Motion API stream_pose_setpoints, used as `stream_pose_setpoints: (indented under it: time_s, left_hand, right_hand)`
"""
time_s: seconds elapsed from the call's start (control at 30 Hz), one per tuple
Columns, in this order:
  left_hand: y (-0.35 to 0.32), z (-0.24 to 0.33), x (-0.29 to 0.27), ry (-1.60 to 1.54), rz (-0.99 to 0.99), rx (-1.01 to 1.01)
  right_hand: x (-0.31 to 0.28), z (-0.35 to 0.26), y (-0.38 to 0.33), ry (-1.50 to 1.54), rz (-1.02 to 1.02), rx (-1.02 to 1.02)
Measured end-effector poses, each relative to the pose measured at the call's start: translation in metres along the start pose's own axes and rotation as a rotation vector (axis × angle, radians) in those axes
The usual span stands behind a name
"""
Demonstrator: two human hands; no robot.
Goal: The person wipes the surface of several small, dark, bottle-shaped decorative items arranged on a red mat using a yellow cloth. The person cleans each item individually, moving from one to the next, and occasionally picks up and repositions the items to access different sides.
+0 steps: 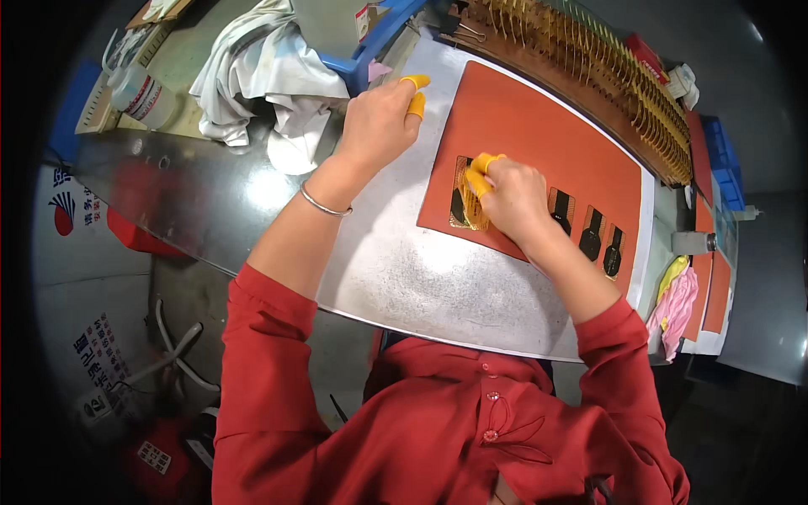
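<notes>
My right hand [511,195], with yellow finger cots, presses down on a small gold-and-black flat part [465,204] at the left end of an orange mat [539,126]. Three more black-and-gold parts [591,233] lie in a row to its right on the same mat. My left hand [380,119], also wearing yellow finger cots, reaches away from the mat toward a blue bin [370,46] and white cloths [269,71]; what its fingertips touch is hidden, and I see nothing in it.
The mat lies on a grey metal worktable [421,278]. A long rack of gold parts [606,67] runs along the far edge. A white bottle [143,97] stands far left, pink and yellow cloth [677,307] at the right, more orange mats [715,286] beyond.
</notes>
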State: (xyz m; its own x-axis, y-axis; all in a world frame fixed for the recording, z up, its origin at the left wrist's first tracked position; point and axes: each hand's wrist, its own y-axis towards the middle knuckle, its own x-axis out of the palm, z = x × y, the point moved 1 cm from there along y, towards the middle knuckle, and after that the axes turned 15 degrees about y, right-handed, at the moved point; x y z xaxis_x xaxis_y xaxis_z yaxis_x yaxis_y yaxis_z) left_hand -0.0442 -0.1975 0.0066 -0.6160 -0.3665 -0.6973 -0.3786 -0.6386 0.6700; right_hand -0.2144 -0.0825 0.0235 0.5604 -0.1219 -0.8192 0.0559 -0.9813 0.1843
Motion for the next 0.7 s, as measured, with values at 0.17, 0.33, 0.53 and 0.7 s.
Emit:
stream_pose_setpoints:
  time_s: [0.17, 0.33, 0.53, 0.7]
  left_hand:
    - [0.002, -0.008, -0.002, 0.032, -0.134, -0.133]
    - [0.006, -0.014, 0.0, -0.005, -0.153, -0.18]
    - [0.007, -0.014, -0.001, -0.076, -0.153, -0.223]
    - [0.002, -0.016, 0.001, -0.098, -0.135, -0.23]
  right_hand:
    - [0.004, -0.003, -0.027, 0.038, -0.082, -0.099]
    - [-0.003, 0.009, 0.016, 0.008, -0.006, -0.076]
    - [0.001, 0.011, -0.008, 0.049, -0.071, -0.093]
    - [-0.008, 0.011, 0.013, 0.06, -0.08, -0.065]
